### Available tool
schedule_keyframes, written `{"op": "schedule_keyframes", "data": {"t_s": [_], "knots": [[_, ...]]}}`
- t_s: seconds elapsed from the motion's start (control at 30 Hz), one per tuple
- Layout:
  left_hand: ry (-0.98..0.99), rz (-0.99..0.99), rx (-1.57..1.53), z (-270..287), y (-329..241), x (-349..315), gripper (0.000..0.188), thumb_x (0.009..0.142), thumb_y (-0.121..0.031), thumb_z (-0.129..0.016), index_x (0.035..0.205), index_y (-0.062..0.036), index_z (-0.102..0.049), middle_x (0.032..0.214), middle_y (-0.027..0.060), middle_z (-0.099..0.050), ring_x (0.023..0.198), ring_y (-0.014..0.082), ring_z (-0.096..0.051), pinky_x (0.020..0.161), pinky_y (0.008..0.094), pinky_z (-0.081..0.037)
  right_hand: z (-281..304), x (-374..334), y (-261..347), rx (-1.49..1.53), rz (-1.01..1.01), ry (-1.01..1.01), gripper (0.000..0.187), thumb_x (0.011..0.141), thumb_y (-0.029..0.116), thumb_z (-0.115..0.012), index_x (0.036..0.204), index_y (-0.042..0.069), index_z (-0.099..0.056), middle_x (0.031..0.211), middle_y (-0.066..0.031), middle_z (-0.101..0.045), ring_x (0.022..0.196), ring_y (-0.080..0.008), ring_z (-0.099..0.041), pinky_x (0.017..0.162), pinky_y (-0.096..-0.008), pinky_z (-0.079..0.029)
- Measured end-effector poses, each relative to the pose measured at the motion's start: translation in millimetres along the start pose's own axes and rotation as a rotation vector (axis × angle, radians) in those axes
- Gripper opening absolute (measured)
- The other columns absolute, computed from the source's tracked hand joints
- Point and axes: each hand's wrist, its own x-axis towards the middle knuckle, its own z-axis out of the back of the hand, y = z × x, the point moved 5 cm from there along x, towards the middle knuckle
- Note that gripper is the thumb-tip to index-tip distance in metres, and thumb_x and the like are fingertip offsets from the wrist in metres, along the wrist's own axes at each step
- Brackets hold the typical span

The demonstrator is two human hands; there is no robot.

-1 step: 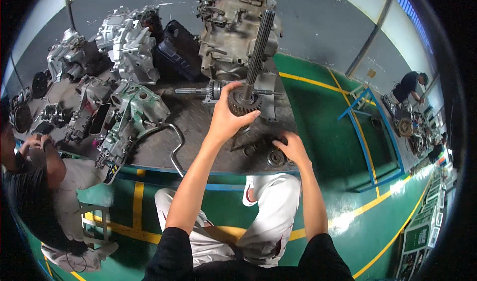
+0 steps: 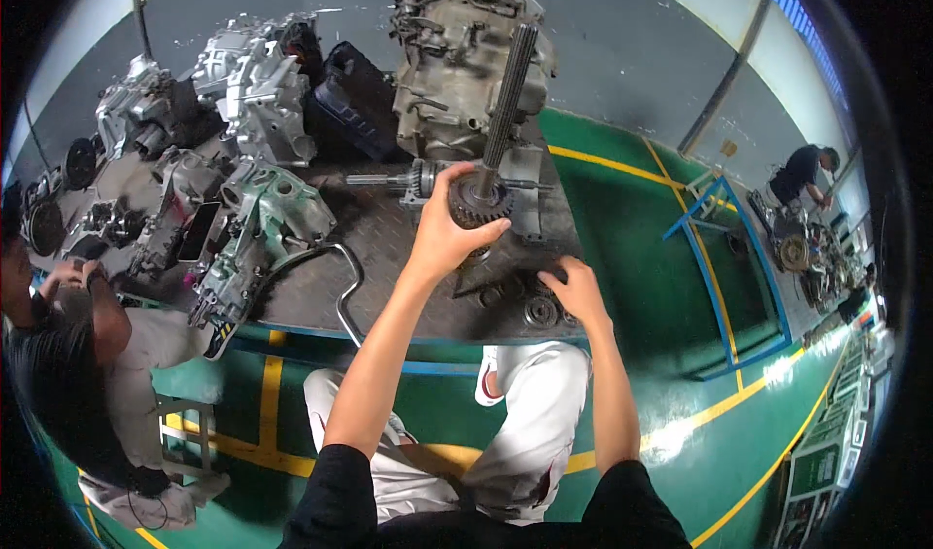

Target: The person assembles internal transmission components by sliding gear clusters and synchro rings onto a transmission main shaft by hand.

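Note:
My left hand (image 2: 449,236) is wrapped round the toothed gear (image 2: 496,209) on an upright splined shaft (image 2: 507,102), thumb at the near side. The shaft leans slightly to the right, its long grooved end pointing up. Lower and to the right, my right hand (image 2: 581,294) curls down over small dark parts at the table's right edge. Its thumb and forefinger show, but whatever sits between the fingers is too dark to make out. Just left of that hand lies a round ring-shaped part (image 2: 540,311), and a smaller dark ring (image 2: 491,296) lies further left.
A large gearbox housing (image 2: 462,73) stands behind the shaft, with another geared shaft (image 2: 389,179) lying before it. Silvery housings (image 2: 262,97) and a bent metal bar (image 2: 350,282) occupy the left of the metal table (image 2: 384,248). A seated co-worker (image 2: 73,384) is at left.

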Motion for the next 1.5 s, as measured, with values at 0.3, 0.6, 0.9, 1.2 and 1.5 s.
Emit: {"op": "schedule_keyframes", "data": {"t_s": [0.3,0.6,0.9,1.2,1.5], "knots": [[0.058,-0.070,-0.128,2,5,-16,0.115,0.068,-0.021,-0.094,0.159,-0.0071,-0.026,0.144,0.0208,-0.055,0.133,0.0292,-0.055,0.114,0.0389,-0.042,62,71,186,0.583,0.304,-0.176,0.081,0.073,0.038,-0.094,0.134,-0.001,-0.058,0.123,-0.0191,-0.067,0.117,-0.0267,-0.065,0.102,-0.0385,-0.050],[0.050,0.113,-0.019,-2,82,-81,0.116,0.073,-0.021,-0.095,0.160,-0.0060,-0.018,0.147,0.0227,-0.051,0.136,0.0300,-0.053,0.113,0.0415,-0.044,24,83,174,0.846,0.188,-0.048,0.062,0.078,0.021,-0.088,0.130,0.001,-0.060,0.121,-0.0076,-0.065,0.113,-0.0175,-0.061,0.104,-0.0341,-0.047],[-0.113,0.196,-0.201,-19,99,-82,0.054,0.074,-0.014,-0.085,0.121,-0.0012,-0.061,0.103,0.0107,-0.072,0.096,0.0159,-0.066,0.088,0.0339,-0.053,0,87,153,1.183,0.204,-0.254,0.078,0.077,0.019,-0.090,0.140,0.005,-0.047,0.139,-0.0145,-0.059,0.128,-0.0251,-0.058,0.113,-0.0397,-0.045],[-0.195,0.104,-0.219,-16,112,-90,0.054,0.069,-0.014,-0.085,0.116,-0.0016,-0.061,0.095,0.0232,-0.073,0.094,0.0416,-0.073,0.079,0.0438,-0.055,16,99,175,1.035,0.323,-0.217,0.084,0.082,0.033,-0.087,0.144,-0.004,-0.045,0.137,-0.0195,-0.060,0.123,-0.0307,-0.062,0.110,-0.0419,-0.049],[-0.168,0.080,-0.213,-24,115,-83,0.063,0.070,-0.020,-0.087,0.125,-0.0025,-0.062,0.101,0.0248,-0.074,0.098,0.0426,-0.073,0.085,0.0450,-0.056,131,159,213,1.196,0.375,-0.246,0.069,0.100,0.049,-0.066,0.135,-0.009,-0.053,0.127,-0.0229,-0.066,0.120,-0.0363,-0.064,0.116,-0.0482,-0.046]]}}
